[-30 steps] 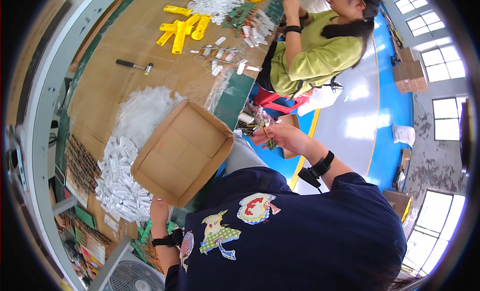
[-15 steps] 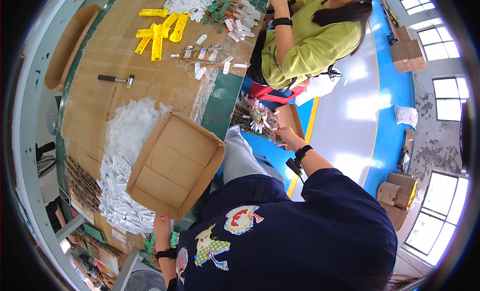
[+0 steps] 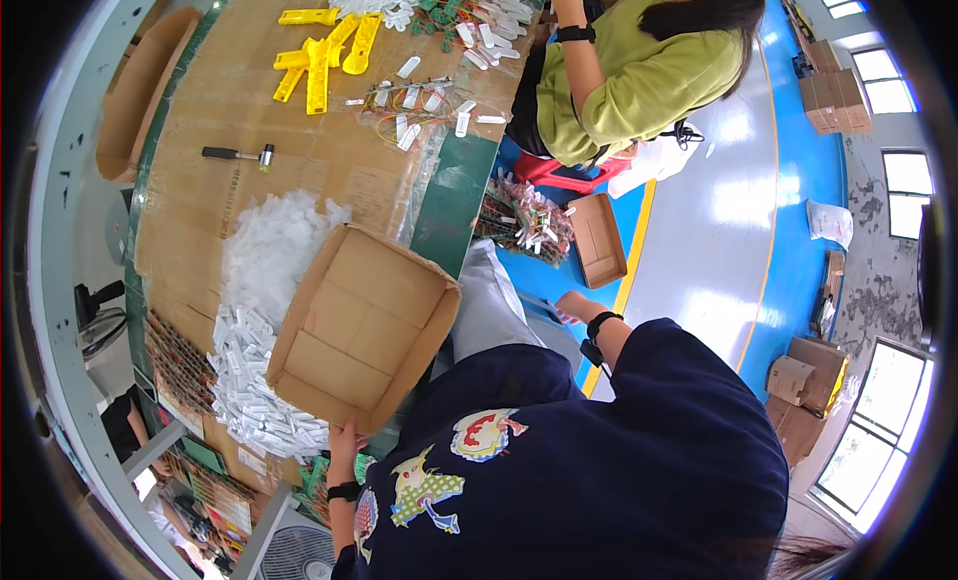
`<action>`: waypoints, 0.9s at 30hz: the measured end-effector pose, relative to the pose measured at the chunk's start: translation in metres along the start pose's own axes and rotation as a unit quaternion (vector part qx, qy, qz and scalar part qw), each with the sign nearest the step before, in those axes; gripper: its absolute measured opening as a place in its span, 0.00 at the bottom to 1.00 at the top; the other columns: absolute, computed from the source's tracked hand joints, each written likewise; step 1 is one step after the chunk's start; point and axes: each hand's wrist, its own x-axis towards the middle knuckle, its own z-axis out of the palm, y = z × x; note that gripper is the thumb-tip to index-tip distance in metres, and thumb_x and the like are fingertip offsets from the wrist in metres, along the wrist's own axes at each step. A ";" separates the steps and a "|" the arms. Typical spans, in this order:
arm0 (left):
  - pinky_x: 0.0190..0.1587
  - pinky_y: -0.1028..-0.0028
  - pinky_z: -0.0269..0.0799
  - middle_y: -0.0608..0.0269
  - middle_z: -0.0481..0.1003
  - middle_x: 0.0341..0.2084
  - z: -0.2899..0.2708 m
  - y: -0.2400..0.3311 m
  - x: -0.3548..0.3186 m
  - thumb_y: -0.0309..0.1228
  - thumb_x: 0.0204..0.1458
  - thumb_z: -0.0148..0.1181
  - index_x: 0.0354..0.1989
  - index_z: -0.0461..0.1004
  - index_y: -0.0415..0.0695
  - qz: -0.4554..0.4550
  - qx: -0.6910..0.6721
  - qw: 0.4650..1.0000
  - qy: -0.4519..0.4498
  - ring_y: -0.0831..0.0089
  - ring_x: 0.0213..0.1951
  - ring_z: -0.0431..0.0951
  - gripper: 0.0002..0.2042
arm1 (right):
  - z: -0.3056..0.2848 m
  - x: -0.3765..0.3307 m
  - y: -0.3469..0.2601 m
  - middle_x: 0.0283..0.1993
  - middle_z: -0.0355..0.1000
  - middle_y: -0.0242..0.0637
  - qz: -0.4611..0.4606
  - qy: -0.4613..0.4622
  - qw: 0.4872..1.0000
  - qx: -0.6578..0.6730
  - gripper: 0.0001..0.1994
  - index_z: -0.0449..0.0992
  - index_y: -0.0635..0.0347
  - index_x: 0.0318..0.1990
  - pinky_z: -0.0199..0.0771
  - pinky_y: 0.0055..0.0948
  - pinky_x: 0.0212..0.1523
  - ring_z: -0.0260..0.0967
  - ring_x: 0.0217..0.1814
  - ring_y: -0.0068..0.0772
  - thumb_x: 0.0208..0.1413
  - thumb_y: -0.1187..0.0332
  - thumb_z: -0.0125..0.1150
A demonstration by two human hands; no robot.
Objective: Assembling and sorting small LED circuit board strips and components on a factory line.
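Note:
A shallow cardboard box [image 3: 364,316] rests tilted at the table's near edge, its inside bare. My left hand [image 3: 342,442] is closed on the lower rim of this box, the fingers partly hidden by it. Beyond the table edge, my right hand [image 3: 576,306] hangs above the blue floor with fingers apart and nothing visible in it. Close to that hand are a smaller cardboard box [image 3: 599,241] and a heap of wired circuit boards with white pieces [image 3: 529,216]. White plastic casings [image 3: 254,386] and clear plastic pieces [image 3: 269,246] are piled left of the large box.
On the table lie a hammer [image 3: 239,155], yellow plastic holders [image 3: 317,76], and wired boards [image 3: 414,99]. A co-worker in a green top [image 3: 649,76] sits at the far right side. Another long box [image 3: 150,91] stands beyond the table's left edge.
My right hand has drawn back from the smaller box and the heap of wired boards, toward my body. My left hand stays at the large box's rim. The whole view has shifted slightly.

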 end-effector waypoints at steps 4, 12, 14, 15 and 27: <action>0.24 0.74 0.75 0.52 0.75 0.32 0.001 0.008 -0.009 0.31 0.54 0.46 0.47 0.64 0.35 0.033 -0.078 0.996 -0.029 0.66 0.27 0.79 0.15 | 0.021 -0.032 -0.067 0.38 0.74 0.38 -0.245 0.128 0.917 -0.289 0.18 0.74 0.60 0.40 0.72 0.31 0.37 0.72 0.42 0.34 0.57 0.54 0.46; 0.22 0.74 0.75 0.52 0.75 0.22 -0.009 0.050 -0.053 0.26 0.50 0.45 0.37 0.69 0.30 0.168 -0.067 0.982 0.053 0.68 0.22 0.77 0.12 | 0.061 -0.216 -0.222 0.56 0.60 0.55 -0.314 -0.123 0.939 0.066 0.46 0.38 0.55 0.65 0.78 0.38 0.31 0.72 0.43 0.44 0.48 0.44 0.58; 0.22 0.75 0.74 0.54 0.75 0.24 -0.016 0.057 -0.067 0.29 0.52 0.48 0.39 0.70 0.30 0.244 -0.058 0.965 0.074 0.70 0.22 0.77 0.13 | 0.079 -0.234 -0.240 0.55 0.62 0.54 -0.302 -0.087 0.942 0.118 0.41 0.42 0.55 0.64 0.78 0.38 0.32 0.74 0.39 0.47 0.51 0.48 0.58; 0.22 0.75 0.74 0.54 0.75 0.24 -0.021 0.062 -0.075 0.29 0.52 0.48 0.39 0.70 0.30 0.241 -0.073 0.963 0.092 0.70 0.22 0.77 0.13 | 0.089 -0.244 -0.252 0.55 0.62 0.54 -0.309 -0.097 0.941 0.099 0.41 0.42 0.55 0.64 0.78 0.38 0.32 0.74 0.39 0.47 0.51 0.48 0.58; 0.39 0.72 0.70 0.53 0.75 0.38 -0.069 0.010 -0.157 0.30 0.53 0.54 0.54 0.63 0.37 0.256 -0.096 0.884 0.380 0.69 0.37 0.75 0.20 | 0.204 -0.233 -0.517 0.49 0.67 0.53 -0.350 -0.294 0.857 0.237 0.14 0.64 0.70 0.49 0.76 0.44 0.48 0.68 0.51 0.48 0.56 0.74 0.42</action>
